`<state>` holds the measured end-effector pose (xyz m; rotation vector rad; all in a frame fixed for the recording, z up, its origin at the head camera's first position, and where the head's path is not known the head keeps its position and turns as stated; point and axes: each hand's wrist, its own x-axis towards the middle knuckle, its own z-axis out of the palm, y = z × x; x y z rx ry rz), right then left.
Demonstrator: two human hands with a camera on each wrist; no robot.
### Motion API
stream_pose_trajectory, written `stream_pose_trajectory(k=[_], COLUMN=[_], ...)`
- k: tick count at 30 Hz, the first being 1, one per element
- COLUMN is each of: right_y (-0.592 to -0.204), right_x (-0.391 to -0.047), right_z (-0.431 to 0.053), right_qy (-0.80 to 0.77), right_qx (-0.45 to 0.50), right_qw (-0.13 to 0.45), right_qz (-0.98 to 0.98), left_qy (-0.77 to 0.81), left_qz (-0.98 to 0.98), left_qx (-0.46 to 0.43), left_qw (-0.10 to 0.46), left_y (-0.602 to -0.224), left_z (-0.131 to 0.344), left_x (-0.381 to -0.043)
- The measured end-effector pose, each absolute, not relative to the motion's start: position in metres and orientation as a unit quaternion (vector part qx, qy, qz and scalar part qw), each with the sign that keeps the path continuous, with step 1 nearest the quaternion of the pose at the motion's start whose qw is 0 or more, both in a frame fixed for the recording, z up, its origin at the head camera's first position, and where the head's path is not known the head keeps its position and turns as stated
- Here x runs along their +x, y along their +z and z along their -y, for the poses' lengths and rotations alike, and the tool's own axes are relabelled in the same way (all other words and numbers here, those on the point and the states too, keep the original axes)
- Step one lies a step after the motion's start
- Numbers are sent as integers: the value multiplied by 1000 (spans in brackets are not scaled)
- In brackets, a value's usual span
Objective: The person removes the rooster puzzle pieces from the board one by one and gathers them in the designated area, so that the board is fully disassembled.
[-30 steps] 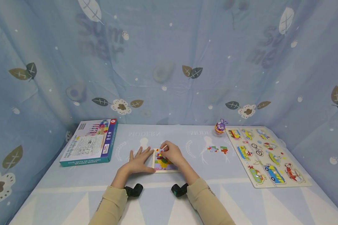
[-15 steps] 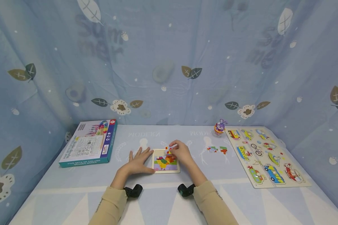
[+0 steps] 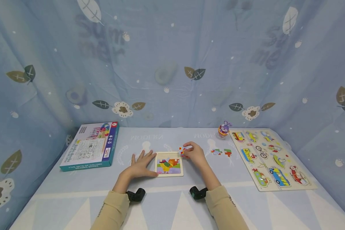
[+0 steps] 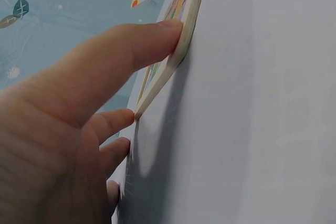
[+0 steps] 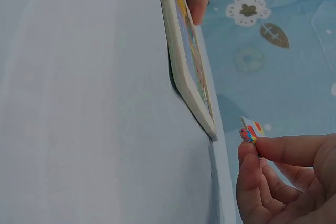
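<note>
A puzzle piece (image 3: 181,151) is pinched by thumb and fingers of the right hand (image 3: 196,155), slanted lower left to upper right in the left-wrist view. Near it, at the head view's lower centre, a framed puzzle (image 3: 169,175), longer sides running left to right, is touched by the left hand (image 3: 140,167), fingers spread.

The right hand (image 3: 195,156) hides part of a puzzle piece (image 3: 181,151); fine print (image 3: 92,149) on the box (image 3: 89,143) at the table's (image 3: 161,207) far left corner is unreadably small.
</note>
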<state>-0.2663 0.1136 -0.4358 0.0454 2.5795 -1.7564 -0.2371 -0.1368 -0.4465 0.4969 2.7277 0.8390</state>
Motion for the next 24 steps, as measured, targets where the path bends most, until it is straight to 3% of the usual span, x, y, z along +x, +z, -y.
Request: stream_pose_trajectory(k=[24], right_y=[-437], right_x=[-267], right_z=[-155], right_qy=[-570], right_qx=[39], right_qw=[-17], right_qz=[-820], left_qy=[287], left_qz=[-934], left_qx=[174], left_qw=[122], left_y=[-449], left_z=[138], left_x=[-238])
